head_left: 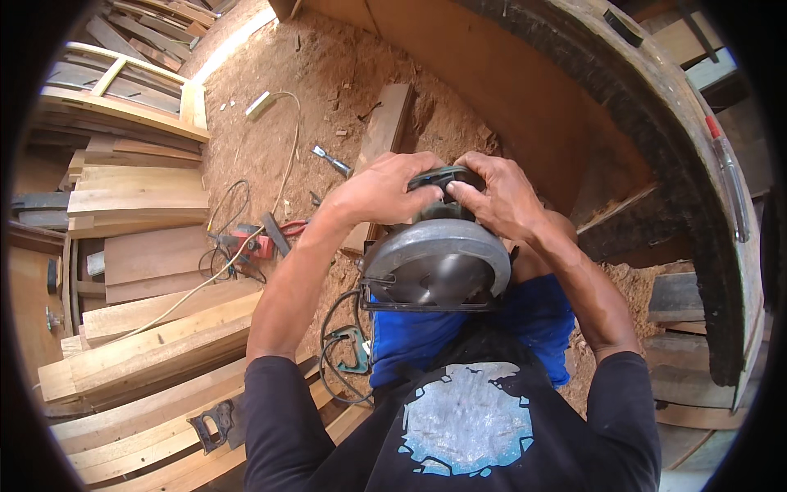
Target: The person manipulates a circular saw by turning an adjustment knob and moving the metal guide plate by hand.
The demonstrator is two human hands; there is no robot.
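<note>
A circular saw (438, 266) with a grey metal blade guard and a round blade is held up before my body, over my blue shorts. My left hand (392, 189) is closed round the left side of its dark upper housing. On the other side of that housing, my right hand (498, 195) grips as well. Both thumbs lie close together on top, near the middle of the dark part. What the fingers do on the far side of the saw is hidden. The saw's base plate edge points toward me, and a dark cable (324, 328) loops down at its left.
Stacked boards (147, 344) fill the left, with a handsaw (215, 426) on them. On the dirt floor are a chisel (330, 160), a plank (384, 123), a white power strip (261, 105), a red power tool (252, 243) and a teal tool (352, 348). A large curved wooden piece (689, 123) stands right.
</note>
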